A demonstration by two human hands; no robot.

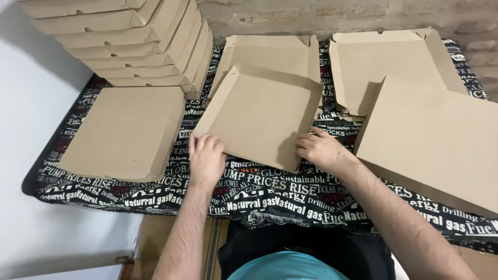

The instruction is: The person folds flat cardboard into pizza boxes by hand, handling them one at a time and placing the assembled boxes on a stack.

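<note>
Gripping a tilted square cardboard box, corner pointing near-right, both hands.

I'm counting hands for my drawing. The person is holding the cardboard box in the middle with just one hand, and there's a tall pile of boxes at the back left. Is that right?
Not quite. The head view shows both hands on the box: the left hand at its near left edge, the right hand at its near right corner. The pile at the back left is there as you said.
</note>
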